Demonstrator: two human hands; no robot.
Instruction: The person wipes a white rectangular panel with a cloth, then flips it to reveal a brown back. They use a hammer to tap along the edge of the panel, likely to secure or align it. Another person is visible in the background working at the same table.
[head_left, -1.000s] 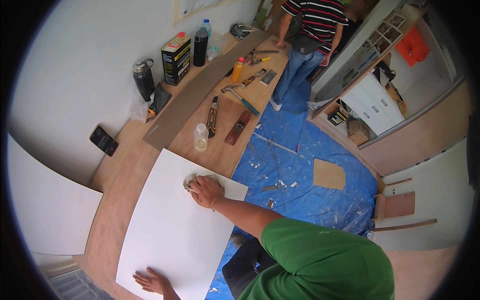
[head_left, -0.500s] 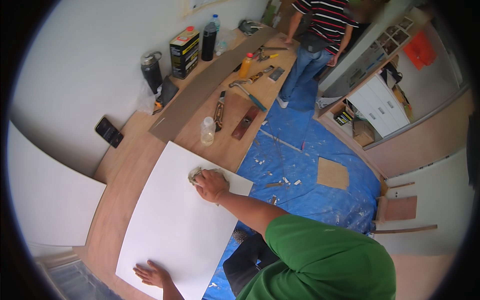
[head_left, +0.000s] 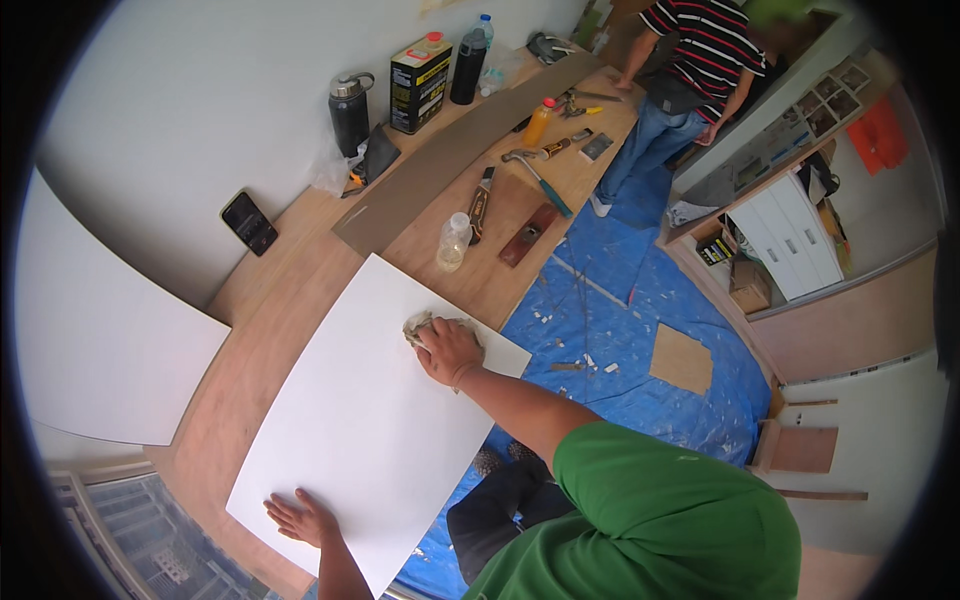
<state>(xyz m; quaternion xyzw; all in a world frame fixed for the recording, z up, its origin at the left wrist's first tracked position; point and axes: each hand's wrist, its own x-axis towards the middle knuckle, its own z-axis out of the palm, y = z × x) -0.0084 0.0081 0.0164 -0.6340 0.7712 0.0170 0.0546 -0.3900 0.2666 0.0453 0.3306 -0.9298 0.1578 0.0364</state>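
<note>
A large white panel lies flat on the wooden bench. My right hand is closed over a crumpled, dirty whitish cloth, pressed on the panel near its far right corner. Part of the cloth is hidden under the palm. My left hand rests flat on the panel's near left part, fingers spread, holding nothing. Just beyond the panel's far edge stands a clear plastic bottle with some liquid in it.
Beyond lie a brown-handled cutter, a reddish-brown block and a hammer. A black can and a dark flask stand along the wall, where a phone leans. A person stands at the far bench end, above blue sheeting.
The whole view has shifted, so the bench and tools appear farther right and slightly different in angle. Both hands keep nearly the same places on the panel, the right still on the cloth.
</note>
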